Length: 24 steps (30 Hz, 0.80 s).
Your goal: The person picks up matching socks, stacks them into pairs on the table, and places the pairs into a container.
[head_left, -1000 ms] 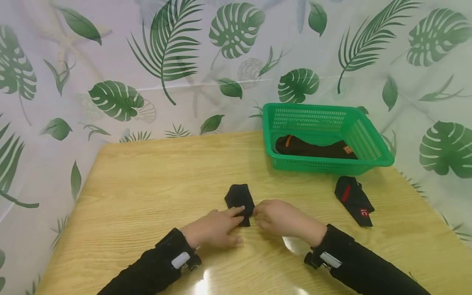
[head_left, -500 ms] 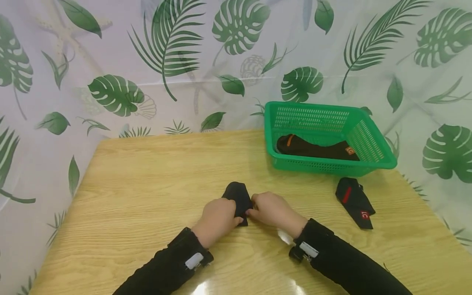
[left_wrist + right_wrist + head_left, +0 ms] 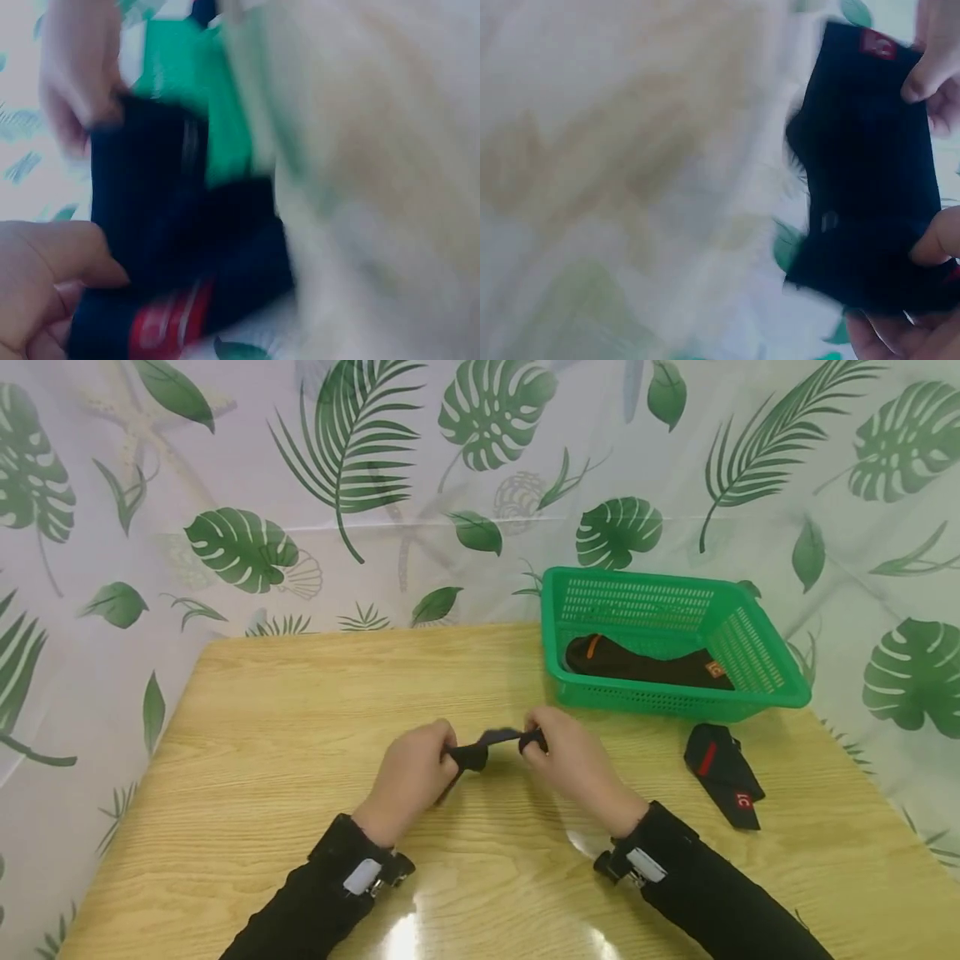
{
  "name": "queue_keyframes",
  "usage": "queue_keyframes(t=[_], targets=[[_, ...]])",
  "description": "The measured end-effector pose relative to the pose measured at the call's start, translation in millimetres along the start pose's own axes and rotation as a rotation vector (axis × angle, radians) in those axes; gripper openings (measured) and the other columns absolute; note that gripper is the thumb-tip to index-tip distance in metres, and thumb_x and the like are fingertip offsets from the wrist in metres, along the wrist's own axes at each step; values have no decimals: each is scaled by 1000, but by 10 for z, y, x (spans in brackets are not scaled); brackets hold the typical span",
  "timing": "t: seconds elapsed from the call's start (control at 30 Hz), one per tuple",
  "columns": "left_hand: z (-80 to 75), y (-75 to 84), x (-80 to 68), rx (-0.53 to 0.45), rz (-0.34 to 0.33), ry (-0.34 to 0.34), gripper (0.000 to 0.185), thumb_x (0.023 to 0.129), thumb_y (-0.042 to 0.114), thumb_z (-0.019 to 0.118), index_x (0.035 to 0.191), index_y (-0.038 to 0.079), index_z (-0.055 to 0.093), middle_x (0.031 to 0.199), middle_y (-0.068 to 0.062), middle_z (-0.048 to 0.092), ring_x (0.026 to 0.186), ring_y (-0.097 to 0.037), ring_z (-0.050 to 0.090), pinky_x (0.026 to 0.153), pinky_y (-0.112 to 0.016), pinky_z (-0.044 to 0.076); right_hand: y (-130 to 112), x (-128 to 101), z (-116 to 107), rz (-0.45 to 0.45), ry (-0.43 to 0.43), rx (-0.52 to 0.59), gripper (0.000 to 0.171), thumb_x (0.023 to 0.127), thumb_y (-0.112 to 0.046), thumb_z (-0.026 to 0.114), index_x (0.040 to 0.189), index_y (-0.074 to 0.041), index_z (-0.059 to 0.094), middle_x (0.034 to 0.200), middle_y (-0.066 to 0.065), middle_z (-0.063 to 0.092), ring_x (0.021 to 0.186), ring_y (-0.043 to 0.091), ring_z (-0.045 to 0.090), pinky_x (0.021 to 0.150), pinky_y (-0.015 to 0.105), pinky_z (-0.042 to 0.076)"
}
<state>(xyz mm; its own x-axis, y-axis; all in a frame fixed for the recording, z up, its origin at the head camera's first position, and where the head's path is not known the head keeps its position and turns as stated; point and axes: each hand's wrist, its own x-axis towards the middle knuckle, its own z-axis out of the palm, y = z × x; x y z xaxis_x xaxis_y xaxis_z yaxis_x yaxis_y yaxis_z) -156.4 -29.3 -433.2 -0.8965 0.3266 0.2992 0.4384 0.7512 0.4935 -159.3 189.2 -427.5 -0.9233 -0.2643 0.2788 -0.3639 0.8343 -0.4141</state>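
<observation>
A black sock [image 3: 471, 757] is held up off the wooden table between both hands, stretched sideways. My left hand [image 3: 412, 772] pinches its cuff end, where a red label shows in the left wrist view. The other end is gripped by my right hand [image 3: 572, 762], thumb on top and fingers beneath in the right wrist view. There the dark cloth [image 3: 870, 150] hangs broad between the hands, with a bit of red by the right fingers. To the right lies another black sock [image 3: 723, 777], folded over, with a red stripe and a red label.
A green plastic basket [image 3: 675, 697] stands at the table's back right, with a brown sock [image 3: 645, 664] bearing orange marks inside. Leaf-patterned cloth [image 3: 465, 527] hangs behind the wooden table [image 3: 322, 710] and along its sides.
The sock lay folded on the table under the hands. Both hands have taken hold of it, lifted it and drawn it out sideways, moving apart. The basket and other socks have stayed put.
</observation>
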Motion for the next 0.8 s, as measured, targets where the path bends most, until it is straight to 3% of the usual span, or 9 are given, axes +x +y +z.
queue_keyframes(t=[0.1, 0.17, 0.27, 0.33, 0.43, 0.53, 0.67, 0.8], targets=[[-168, -93, 23, -115, -40, 33, 14, 82, -2, 64, 94, 5, 64, 83, -5, 66, 57, -12, 44, 54, -26, 42, 38, -6, -117, -10, -23, 94, 10, 89, -6, 63, 98, -7, 60, 75, 2, 58, 58, 14, 47, 52, 29, 40], [-192, -174, 45, -149, -93, -8, 14, 86, 2, 66, 100, 6, 65, 92, -8, 68, 61, -14, 48, 57, -29, 44, 90, 6, -120, 21, -97, 132, 15, 92, -9, 64, 106, -5, 60, 77, 5, 61, 60, 16, 50, 54, 30, 41], [-123, -277, 54, -80, -147, -111, 21, 88, 9, 71, 108, 5, 65, 104, -11, 69, 77, -19, 60, 69, -33, 51, 194, 14, -37, 90, -252, 132, 28, 95, -15, 63, 119, -2, 57, 93, 12, 66, 73, 22, 60, 59, 31, 47], [-63, -296, 26, 6, -153, -157, 28, 87, 13, 73, 113, 4, 65, 110, -14, 67, 93, -25, 63, 79, -37, 53, 247, 6, 36, 103, -300, 78, 33, 95, -16, 63, 124, -1, 55, 110, 17, 64, 90, 28, 64, 70, 36, 53], [-37, -230, -60, 130, -76, -177, 36, 85, 16, 76, 116, 2, 64, 112, -16, 65, 101, -34, 62, 83, -43, 53, 241, -42, 93, 59, -257, -14, 33, 94, -18, 65, 121, -1, 58, 118, 16, 62, 103, 31, 62, 81, 41, 53], [-42, -128, -164, 203, 42, -249, 36, 84, 20, 77, 114, 2, 67, 113, -15, 65, 103, -34, 62, 85, -43, 52, 142, -91, 89, -13, -200, -99, 19, 91, -23, 69, 100, -6, 65, 96, 8, 65, 83, 23, 63, 70, 36, 52], [-24, -73, -278, 257, 164, -452, 40, 84, 26, 76, 118, 6, 70, 117, -11, 65, 103, -27, 64, 85, -38, 54, 17, -130, 116, -49, -314, -196, 27, 87, -31, 74, 75, -14, 57, 67, -4, 52, 57, 13, 48, 52, 28, 40], [-2, -118, -331, 270, 175, -534, 43, 82, 26, 76, 122, 13, 69, 128, -12, 60, 106, -26, 64, 82, -39, 55, 59, -132, 164, -19, -405, -224, 26, 86, -16, 70, 72, -14, 47, 64, -3, 41, 57, 14, 39, 53, 28, 30]])
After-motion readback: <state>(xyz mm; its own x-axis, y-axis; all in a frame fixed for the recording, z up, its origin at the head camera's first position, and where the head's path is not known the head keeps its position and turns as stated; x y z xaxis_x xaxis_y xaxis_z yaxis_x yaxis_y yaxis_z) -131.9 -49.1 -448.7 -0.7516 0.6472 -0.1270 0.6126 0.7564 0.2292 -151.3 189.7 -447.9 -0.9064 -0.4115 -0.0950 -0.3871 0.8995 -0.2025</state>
